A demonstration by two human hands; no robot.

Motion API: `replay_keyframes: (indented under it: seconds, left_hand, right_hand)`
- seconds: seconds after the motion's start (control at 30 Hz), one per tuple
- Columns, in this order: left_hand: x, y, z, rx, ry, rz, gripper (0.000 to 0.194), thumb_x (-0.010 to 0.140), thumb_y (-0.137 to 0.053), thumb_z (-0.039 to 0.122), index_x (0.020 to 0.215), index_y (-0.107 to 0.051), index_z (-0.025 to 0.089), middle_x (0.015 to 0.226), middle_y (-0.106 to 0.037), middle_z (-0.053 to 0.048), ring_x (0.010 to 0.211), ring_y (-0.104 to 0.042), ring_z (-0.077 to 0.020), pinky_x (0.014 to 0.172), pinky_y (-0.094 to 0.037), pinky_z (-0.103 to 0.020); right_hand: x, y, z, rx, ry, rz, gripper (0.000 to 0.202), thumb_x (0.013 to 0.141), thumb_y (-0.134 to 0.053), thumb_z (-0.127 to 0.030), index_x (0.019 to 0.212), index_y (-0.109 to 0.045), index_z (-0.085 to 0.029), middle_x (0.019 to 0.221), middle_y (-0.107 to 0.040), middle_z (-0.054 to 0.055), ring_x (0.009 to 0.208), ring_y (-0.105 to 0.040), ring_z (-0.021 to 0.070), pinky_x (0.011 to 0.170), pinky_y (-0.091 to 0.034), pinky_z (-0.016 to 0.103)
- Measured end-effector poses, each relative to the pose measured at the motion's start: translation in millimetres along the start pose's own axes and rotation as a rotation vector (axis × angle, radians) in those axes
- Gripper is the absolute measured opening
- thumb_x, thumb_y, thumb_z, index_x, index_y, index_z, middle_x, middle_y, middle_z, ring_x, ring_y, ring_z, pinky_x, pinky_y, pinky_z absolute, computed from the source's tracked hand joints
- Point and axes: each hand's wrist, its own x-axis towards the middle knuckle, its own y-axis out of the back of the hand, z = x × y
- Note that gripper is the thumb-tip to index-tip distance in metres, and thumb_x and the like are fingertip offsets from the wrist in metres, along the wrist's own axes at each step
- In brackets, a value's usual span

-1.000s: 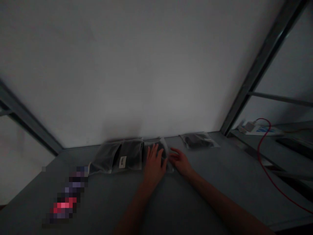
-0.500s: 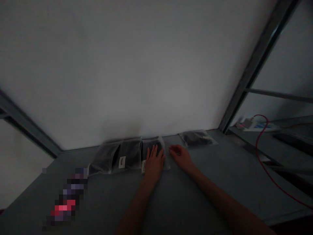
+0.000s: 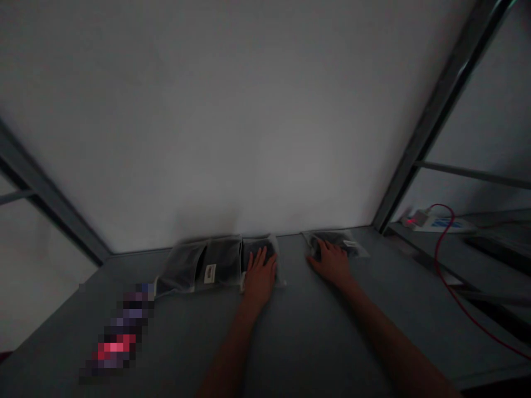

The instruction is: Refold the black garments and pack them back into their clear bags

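My left hand [image 3: 260, 276] lies flat, fingers spread, on a clear plastic bag with dark contents [image 3: 254, 246]. That bag is the right end of a row along the wall. Beside it are a middle bag with a white label [image 3: 224, 260] and a left bag [image 3: 180, 268], both dark inside. Farther right, my right hand [image 3: 332, 264] rests with fingers extended on a separate clear bag with dark contents [image 3: 352, 249], which also has a small white label. The hands hide part of the bags beneath them.
A grey shelf surface [image 3: 298, 331] meets a pale wall [image 3: 269, 138]. Metal uprights stand at left [image 3: 53, 204] and right [image 3: 427, 121]. A red cable [image 3: 440, 271] hangs from a white power strip [image 3: 446, 224] at right. A pixelated patch covers something at lower left.
My right hand has moved right from the bare surface onto the separate bag, its curled fingers now stretched out. My left hand stays on its bag. The view has shifted slightly.
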Motion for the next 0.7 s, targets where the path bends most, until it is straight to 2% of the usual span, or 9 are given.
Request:
replay_keyframes:
  seconds: [0.13,0.23,0.33,0.4,0.5,0.57,0.7]
  left_hand:
    - [0,-0.9,-3,-0.013,0.028,0.004,0.040,0.101,-0.033,0.030,0.134,-0.054,0.026,0.151,-0.040,-0.011,0.141,-0.033,-0.0254,0.117,-0.024,-0.051]
    - [0,0.6,-4,-0.029,0.054,-0.006,0.040,0.100,-0.034,0.030,0.133,-0.055,0.026,0.152,-0.039,-0.011,0.142,-0.032,-0.0254,0.117,-0.024,-0.050]
    - [0,2.2,-5,-0.054,0.077,-0.022,0.039,0.099,-0.035,0.029,0.132,-0.057,0.026,0.153,-0.037,-0.009,0.142,-0.031,-0.0257,0.117,-0.023,-0.050]
    - [0,2.6,-6,-0.073,0.087,-0.028,0.039,0.100,-0.035,0.032,0.132,-0.057,0.027,0.154,-0.035,-0.009,0.143,-0.030,-0.0261,0.117,-0.022,-0.050]
    - [0,2.4,-7,-0.095,0.092,-0.046,0.043,0.098,-0.038,0.043,0.133,-0.056,0.027,0.155,-0.031,-0.010,0.144,-0.027,-0.0278,0.118,-0.019,-0.050]
    - [-1,2.2,-8,-0.101,0.087,-0.059,0.046,0.096,-0.041,0.048,0.134,-0.055,0.027,0.157,-0.029,-0.011,0.145,-0.024,-0.0283,0.118,-0.018,-0.050]
    - [0,1.9,-10,-0.104,0.090,-0.077,0.045,0.095,-0.045,0.046,0.134,-0.054,0.028,0.158,-0.026,-0.008,0.145,-0.022,-0.0279,0.119,-0.017,-0.050]
  right_hand:
    - [-9,17,-15,0.147,0.115,0.016,0.060,0.080,-0.059,-0.054,0.125,-0.058,-0.014,0.109,-0.069,0.017,0.099,-0.064,0.0337,0.087,-0.045,0.044]
    - [-7,24,-14,0.341,0.094,0.041,0.048,0.086,-0.051,-0.053,0.115,-0.063,-0.016,0.096,-0.073,0.013,0.085,-0.068,0.0264,0.079,-0.050,0.037]
    - [0,21,-4,0.298,0.050,0.122,0.044,0.087,-0.053,-0.046,0.113,-0.064,-0.013,0.107,-0.070,0.016,0.100,-0.065,0.0281,0.089,-0.048,0.037]
    - [4,15,3,0.190,0.036,0.089,0.049,0.084,-0.056,-0.047,0.117,-0.063,-0.011,0.114,-0.068,0.018,0.108,-0.062,0.0313,0.095,-0.045,0.040]
    - [5,9,9,0.096,0.024,-0.036,0.060,0.083,-0.055,-0.056,0.121,-0.061,-0.010,0.116,-0.066,0.020,0.108,-0.062,0.0327,0.095,-0.044,0.042]
    - [4,8,9,0.051,0.001,-0.059,0.069,0.081,-0.053,-0.065,0.122,-0.060,-0.010,0.117,-0.065,0.021,0.110,-0.060,0.0346,0.096,-0.043,0.043]
    - [2,12,7,-0.008,-0.046,-0.094,0.080,0.076,-0.049,-0.076,0.120,-0.061,-0.010,0.120,-0.062,0.022,0.114,-0.056,0.0385,0.097,-0.040,0.047]
